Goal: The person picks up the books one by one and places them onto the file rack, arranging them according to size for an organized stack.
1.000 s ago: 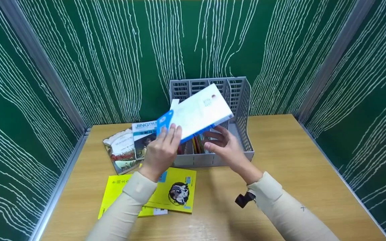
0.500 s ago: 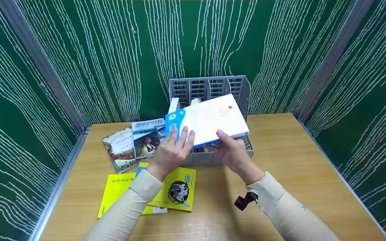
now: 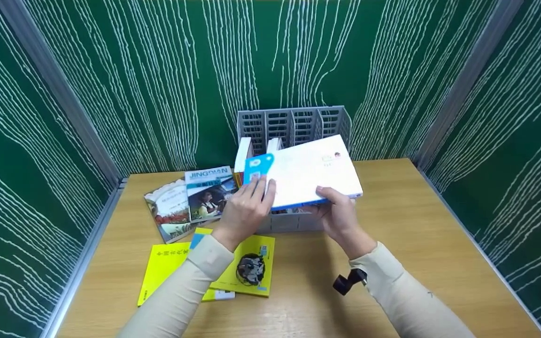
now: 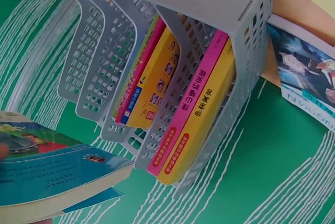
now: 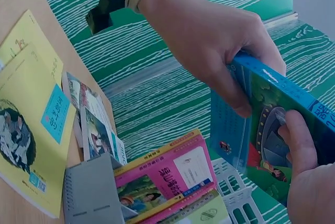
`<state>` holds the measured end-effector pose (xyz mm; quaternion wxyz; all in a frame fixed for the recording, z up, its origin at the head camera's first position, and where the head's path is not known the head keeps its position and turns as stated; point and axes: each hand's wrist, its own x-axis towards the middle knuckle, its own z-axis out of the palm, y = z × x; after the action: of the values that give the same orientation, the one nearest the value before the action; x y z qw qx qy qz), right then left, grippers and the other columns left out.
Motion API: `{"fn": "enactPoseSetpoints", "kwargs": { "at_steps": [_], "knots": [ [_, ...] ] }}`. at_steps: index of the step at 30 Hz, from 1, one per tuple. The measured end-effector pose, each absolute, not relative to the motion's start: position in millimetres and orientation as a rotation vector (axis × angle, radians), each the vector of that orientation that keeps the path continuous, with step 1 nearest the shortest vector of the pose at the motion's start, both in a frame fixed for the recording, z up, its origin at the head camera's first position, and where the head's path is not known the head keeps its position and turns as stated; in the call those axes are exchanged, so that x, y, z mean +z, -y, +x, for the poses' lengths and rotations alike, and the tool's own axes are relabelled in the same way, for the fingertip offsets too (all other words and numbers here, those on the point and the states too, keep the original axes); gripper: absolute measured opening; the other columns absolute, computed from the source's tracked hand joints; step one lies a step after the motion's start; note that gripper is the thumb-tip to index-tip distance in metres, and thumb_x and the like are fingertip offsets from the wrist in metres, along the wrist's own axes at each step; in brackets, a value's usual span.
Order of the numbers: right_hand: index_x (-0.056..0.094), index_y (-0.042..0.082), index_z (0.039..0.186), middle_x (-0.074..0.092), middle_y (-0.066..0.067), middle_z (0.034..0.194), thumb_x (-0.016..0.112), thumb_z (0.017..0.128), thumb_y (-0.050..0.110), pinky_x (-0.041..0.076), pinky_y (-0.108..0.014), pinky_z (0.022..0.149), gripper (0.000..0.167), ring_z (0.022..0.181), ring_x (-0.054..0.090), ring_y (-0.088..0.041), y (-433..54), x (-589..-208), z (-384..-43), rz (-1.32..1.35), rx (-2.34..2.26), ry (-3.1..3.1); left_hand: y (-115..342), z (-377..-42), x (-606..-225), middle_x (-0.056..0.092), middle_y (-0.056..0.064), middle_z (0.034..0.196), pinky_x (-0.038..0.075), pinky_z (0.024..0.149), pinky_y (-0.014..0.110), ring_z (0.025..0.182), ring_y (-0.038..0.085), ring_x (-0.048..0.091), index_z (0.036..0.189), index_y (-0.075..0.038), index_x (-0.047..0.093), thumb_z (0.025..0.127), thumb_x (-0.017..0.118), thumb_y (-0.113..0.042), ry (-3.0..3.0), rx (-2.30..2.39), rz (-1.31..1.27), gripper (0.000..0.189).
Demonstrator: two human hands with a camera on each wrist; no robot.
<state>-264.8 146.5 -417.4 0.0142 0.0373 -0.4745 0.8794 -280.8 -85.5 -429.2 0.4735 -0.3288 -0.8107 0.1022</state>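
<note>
Both hands hold a book (image 3: pixel 315 171) aloft, tilted, in front of a grey file rack (image 3: pixel 289 224). Its upward side looks white and washed out, with a blue end; the right wrist view shows a blue spine and a picture cover (image 5: pixel 267 106). My left hand (image 3: pixel 247 209) grips the left end, fingers on top. My right hand (image 3: pixel 343 213) pinches the lower right edge, thumb on top, other fingers mostly hidden underneath. In the left wrist view, a pink book (image 4: pixel 188 103) and a yellow book (image 4: pixel 204 111) stand in one end compartment, and a few more books (image 4: pixel 157 85) next to them.
Left of the rack lie two overlapping picture-covered books, one a JINGDIAN book (image 3: pixel 209 195), the other pale (image 3: pixel 169 206). Nearer are overlapping yellow books (image 3: pixel 162 270), one bearing a round dark picture (image 3: pixel 251 270). Green panels with white streaks (image 3: pixel 158 70) enclose the wooden table (image 3: pixel 416 225).
The book has shifted right and slightly down, and its tilt has flattened. My right hand has gone from loosely spread beneath it to gripping its edge. My left hand has moved right with it.
</note>
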Motion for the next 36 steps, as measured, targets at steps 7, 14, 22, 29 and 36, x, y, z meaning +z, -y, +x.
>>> {"fn": "enactPoseSetpoints", "kwargs": {
  "at_steps": [7,14,22,29,36],
  "knots": [
    [0.029,0.009,0.164,0.068,-0.011,0.135,0.048,0.104,0.0,0.068,-0.04,0.091,0.064,0.109,0.079,-0.02,-168.8,-413.2,-269.1,0.037,2.656,1.517,90.6,-284.3,-438.0,0.075,0.017,0.138,0.063,0.099,0.04,0.125,0.031,0.076,0.138,-0.001,0.069,0.101,0.08,-0.019,2.113,0.208,-0.727,0.043],
    [0.027,0.008,0.165,0.074,-0.003,0.128,0.044,0.104,-0.004,0.068,-0.036,0.089,0.065,0.107,0.081,-0.019,-193.4,-412.3,-274.6,0.099,2.6,1.486,95.9,-290.1,-452.0,0.077,0.016,0.135,0.062,0.102,0.04,0.123,0.03,0.076,0.137,-0.002,0.071,0.102,0.078,-0.031,2.211,0.176,-0.674,0.046],
    [0.033,0.001,0.16,0.073,0.002,0.125,0.045,0.101,-0.01,0.068,-0.031,0.085,0.061,0.104,0.081,-0.014,-206.4,-414.3,-279.5,0.168,2.42,1.585,94.7,-299.2,-473.6,0.078,0.014,0.131,0.062,0.104,0.038,0.12,0.028,0.076,0.134,-0.003,0.072,0.104,0.076,-0.038,2.356,0.104,-0.659,0.046],
    [0.043,-0.003,0.155,0.066,-0.021,0.145,0.057,0.106,0.005,0.055,-0.021,0.1,0.052,0.12,0.073,-0.016,-212.0,-411.9,-277.7,0.012,1.945,2.102,91.8,-307.4,-493.9,0.077,0.011,0.115,0.065,0.099,0.036,0.102,0.024,0.075,0.124,-0.005,0.073,0.105,0.075,-0.034,2.553,-0.02,-0.687,0.035],
    [0.052,-0.011,0.146,0.066,-0.032,0.143,0.06,0.101,-0.004,0.058,-0.026,0.1,0.045,0.13,0.068,-0.043,-203.3,-425.2,-284.7,0.17,1.727,2.167,83.8,-313.6,-514.0,0.075,0.01,0.11,0.066,0.094,0.036,0.099,0.024,0.074,0.119,-0.004,0.073,0.107,0.073,-0.028,2.697,-0.043,-0.684,0.028]
  ]
}}
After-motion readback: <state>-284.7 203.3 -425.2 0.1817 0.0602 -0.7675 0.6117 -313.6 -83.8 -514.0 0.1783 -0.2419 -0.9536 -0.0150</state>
